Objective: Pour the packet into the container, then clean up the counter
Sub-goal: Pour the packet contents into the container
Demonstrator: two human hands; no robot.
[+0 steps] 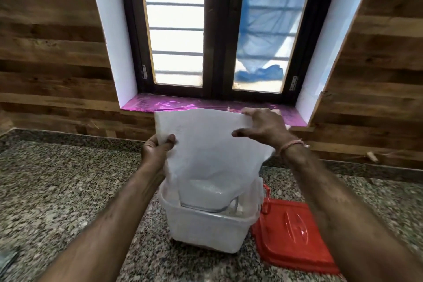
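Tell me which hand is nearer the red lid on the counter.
Right. The right hand holds the packet by its top edge, raised on the side where the red lid lies; the left hand pinches its left edge, beyond the container.

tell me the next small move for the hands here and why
Probably a gentle upward shake of the packet. It hangs mouth-down in the container, the left hand and right hand gripping its top edge, and white contents seem bunched at its lower end, so they likely need loosening before the red lid goes on.
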